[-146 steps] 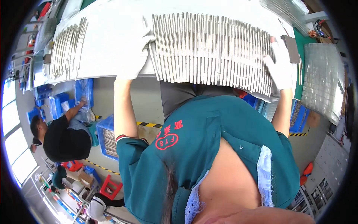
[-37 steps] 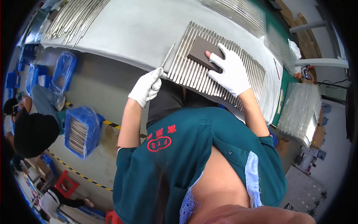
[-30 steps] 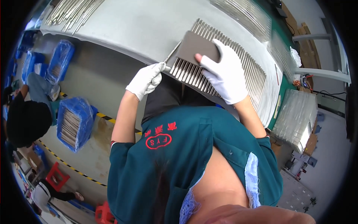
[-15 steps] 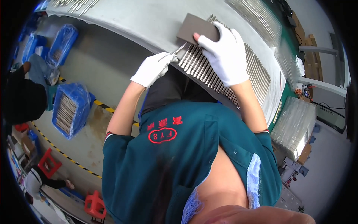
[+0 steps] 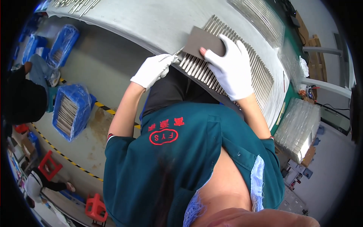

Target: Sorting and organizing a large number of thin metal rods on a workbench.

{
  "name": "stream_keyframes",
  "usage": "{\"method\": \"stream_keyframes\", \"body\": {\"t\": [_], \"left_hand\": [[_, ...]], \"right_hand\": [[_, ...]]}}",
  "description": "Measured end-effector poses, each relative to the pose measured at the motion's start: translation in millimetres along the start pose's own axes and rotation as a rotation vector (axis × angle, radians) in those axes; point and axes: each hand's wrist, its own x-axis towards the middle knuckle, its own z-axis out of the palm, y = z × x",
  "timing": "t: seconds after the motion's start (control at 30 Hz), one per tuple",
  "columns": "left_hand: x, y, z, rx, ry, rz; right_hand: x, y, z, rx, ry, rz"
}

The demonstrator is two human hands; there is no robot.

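My right hand, in a white glove with a bare thumb tip showing, grips a flat grey-brown rectangular block. The block lies over the left end of a long row of slim metal rods, set side by side on the table. At the table's front edge my left hand, also gloved, is closed with thumb and fingers pinched round a thin metal rod. That rod's far end points toward the block's left corner. Part of the row is hidden under the block and my right hand.
White cloth covers the table. Loose rods lie at its far left; clear trays of rods stand at the back right. On the floor to the left is a blue lined bin of rods. A person is beyond it.
My right hand has brought the block nearer and slightly right, uncovering the far ends of some rods. My left hand has shifted slightly left, still pinching its rod.
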Motion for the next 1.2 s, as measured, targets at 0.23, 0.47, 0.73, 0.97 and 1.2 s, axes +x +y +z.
{"method": "stream_keyframes", "body": {"t": [0.23, 0.47, 0.73, 0.97, 1.2], "left_hand": [[2.5, -14.4, 3.1, 0.738, 0.242, 0.375], [2.8, -26.8, 4.5, 1.032, 0.334, 0.592], [3.4, -33.0, 11.2, 1.046, 0.447, 0.609], [-4.3, -26.2, 13.9, 0.876, 0.464, 0.505], [0.5, -34.3, 7.8, 0.711, 0.392, 0.660]], "right_hand": [[16.9, 2.6, 9.4, 0.028, -0.022, 0.013], [25.6, 4.8, 2.8, -0.036, -0.062, 0.013], [-29.0, 7.4, -24.2, 0.011, -0.201, 0.111], [-60.1, 26.2, -13.5, 0.089, -0.197, 0.262], [-33.0, 10.0, -26.3, 0.186, -0.138, 0.228]]}}
